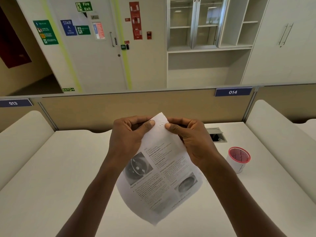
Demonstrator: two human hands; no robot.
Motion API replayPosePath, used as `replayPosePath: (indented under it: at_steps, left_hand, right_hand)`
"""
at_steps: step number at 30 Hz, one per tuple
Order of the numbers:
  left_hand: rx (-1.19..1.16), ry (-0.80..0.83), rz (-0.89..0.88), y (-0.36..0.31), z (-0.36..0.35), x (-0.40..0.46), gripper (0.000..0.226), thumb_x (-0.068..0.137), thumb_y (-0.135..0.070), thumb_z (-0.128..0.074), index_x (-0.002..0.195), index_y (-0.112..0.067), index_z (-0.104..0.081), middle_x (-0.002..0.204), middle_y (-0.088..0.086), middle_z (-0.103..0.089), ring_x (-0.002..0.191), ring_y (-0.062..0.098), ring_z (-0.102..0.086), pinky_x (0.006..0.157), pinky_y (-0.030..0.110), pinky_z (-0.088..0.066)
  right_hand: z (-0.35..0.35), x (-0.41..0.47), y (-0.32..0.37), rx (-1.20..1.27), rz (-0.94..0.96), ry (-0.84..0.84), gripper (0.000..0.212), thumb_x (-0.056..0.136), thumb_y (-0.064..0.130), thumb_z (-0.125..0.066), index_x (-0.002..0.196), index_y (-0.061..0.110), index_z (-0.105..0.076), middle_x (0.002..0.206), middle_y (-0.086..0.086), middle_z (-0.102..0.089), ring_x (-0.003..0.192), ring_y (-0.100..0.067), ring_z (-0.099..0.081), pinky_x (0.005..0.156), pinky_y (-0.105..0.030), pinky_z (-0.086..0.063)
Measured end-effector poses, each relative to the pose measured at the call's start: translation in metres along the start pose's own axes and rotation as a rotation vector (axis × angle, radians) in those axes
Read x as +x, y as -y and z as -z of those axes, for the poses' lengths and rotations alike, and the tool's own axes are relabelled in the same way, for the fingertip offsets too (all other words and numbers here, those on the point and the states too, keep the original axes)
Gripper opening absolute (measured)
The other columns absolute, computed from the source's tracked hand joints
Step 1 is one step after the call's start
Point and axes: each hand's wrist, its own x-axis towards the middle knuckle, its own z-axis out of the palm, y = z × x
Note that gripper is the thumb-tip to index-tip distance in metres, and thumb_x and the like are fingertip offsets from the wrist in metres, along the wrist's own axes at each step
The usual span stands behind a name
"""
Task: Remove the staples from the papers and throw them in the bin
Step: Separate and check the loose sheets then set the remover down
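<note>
Staple removal in progress: both hands pinch the top corner of the printed papers.

The left hand (127, 139) and right hand (189, 139) each clamp thumb against fingers on the upper corner of the papers (160, 177), held in the air above the white desk (59, 177); the sheets hang curved below. Small marks between the thumbs are probably staple holes or the staple; too small to tell. Judged step: working the staple free. The next move calls for a fingernail pinch and a carry to the bin (238, 159), near the right hand. The bin's red-rimmed mouth shows a reddish liner; contents cannot be made out.
</note>
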Motion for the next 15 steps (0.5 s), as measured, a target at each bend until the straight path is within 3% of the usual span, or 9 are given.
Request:
replayPosePath:
  at_steps: [6, 10, 12, 13, 15]
  left_hand:
    - [0.039, -0.048, -0.058, 0.017, 0.002, 0.012, 0.017, 0.085, -0.030, -0.069, 0.102, -0.026, -0.072, 0.092, -0.016, -0.072, 0.077, -0.001, -0.067, 0.057, 0.012, -0.051]
    - [0.149, -0.159, -0.125, 0.043, 0.000, 0.020, 0.017, 0.086, -0.030, -0.070, 0.102, -0.025, -0.071, 0.097, -0.016, -0.070, 0.088, -0.002, -0.063, 0.072, 0.015, -0.050]
    - [0.213, -0.259, -0.140, 0.052, -0.003, 0.017, 0.035, 0.086, -0.033, -0.070, 0.119, -0.022, -0.064, 0.116, -0.013, -0.066, 0.103, -0.002, -0.058, 0.088, 0.019, -0.046]
    - [0.217, -0.290, -0.105, 0.055, -0.006, 0.012, 0.049, 0.085, -0.036, -0.069, 0.129, -0.019, -0.056, 0.125, -0.013, -0.059, 0.107, -0.004, -0.053, 0.090, 0.012, -0.041]
    - [0.148, -0.241, 0.093, 0.057, -0.017, -0.002, 0.067, 0.084, -0.040, -0.068, 0.139, -0.012, -0.041, 0.117, -0.015, -0.049, 0.091, -0.013, -0.048, 0.074, -0.005, -0.033]
  right_hand:
    - [0.012, 0.009, -0.033, -0.625, 0.136, 0.092, 0.023, 0.078, 0.035, -0.076, 0.092, 0.017, -0.073, 0.085, 0.004, -0.074, 0.073, -0.012, -0.070, 0.067, -0.030, -0.060]
    - [0.014, 0.015, -0.070, -0.712, 0.239, 0.007, 0.017, 0.079, 0.029, -0.073, 0.075, 0.013, -0.070, 0.069, -0.002, -0.069, 0.062, -0.016, -0.064, 0.056, -0.037, -0.050]
    - [0.006, 0.017, -0.082, -0.734, 0.296, -0.070, 0.019, 0.080, 0.024, -0.070, 0.069, 0.009, -0.067, 0.063, -0.005, -0.066, 0.058, -0.020, -0.059, 0.051, -0.034, -0.043]
    - [-0.002, 0.018, -0.088, -0.756, 0.316, -0.113, 0.019, 0.081, 0.023, -0.067, 0.068, 0.009, -0.066, 0.062, -0.003, -0.065, 0.057, -0.020, -0.059, 0.051, -0.034, -0.043]
    - [-0.016, 0.022, -0.100, -0.836, 0.351, -0.197, 0.022, 0.085, 0.025, -0.060, 0.068, 0.011, -0.063, 0.061, 0.001, -0.063, 0.054, -0.016, -0.058, 0.051, -0.036, -0.046]
